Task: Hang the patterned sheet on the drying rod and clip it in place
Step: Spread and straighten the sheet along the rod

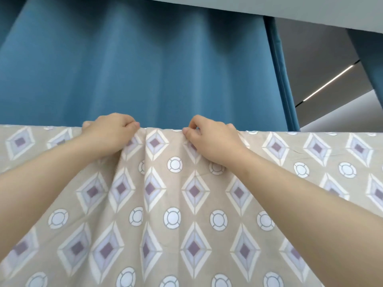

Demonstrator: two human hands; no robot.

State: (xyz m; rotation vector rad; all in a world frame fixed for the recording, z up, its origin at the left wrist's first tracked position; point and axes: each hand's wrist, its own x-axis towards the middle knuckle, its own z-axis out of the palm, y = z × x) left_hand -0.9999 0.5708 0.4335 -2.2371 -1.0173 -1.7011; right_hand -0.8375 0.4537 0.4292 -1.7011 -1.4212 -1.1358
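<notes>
Hanging across the whole view, patterned sheet: tan cloth w/ purple diamonds & pale circles, top fold running straight from side to side, the rest dropping down toward the camera. Covering whatever is holding it up, so can't tell what that is. Bunching into soft folds in the middle, btwn the two hands. Pinching the top fold w/ thumb & fingertips, left grip, fingers curled onto the cloth. Doing the same a bit to the right, right grip, thumb & first finger nipping the edge. Both bare arms reaching up in front of the sheet. Hanging behind it, big blue curtain. Glowing up at the right on the grey ceiling, thin light strip.
</notes>
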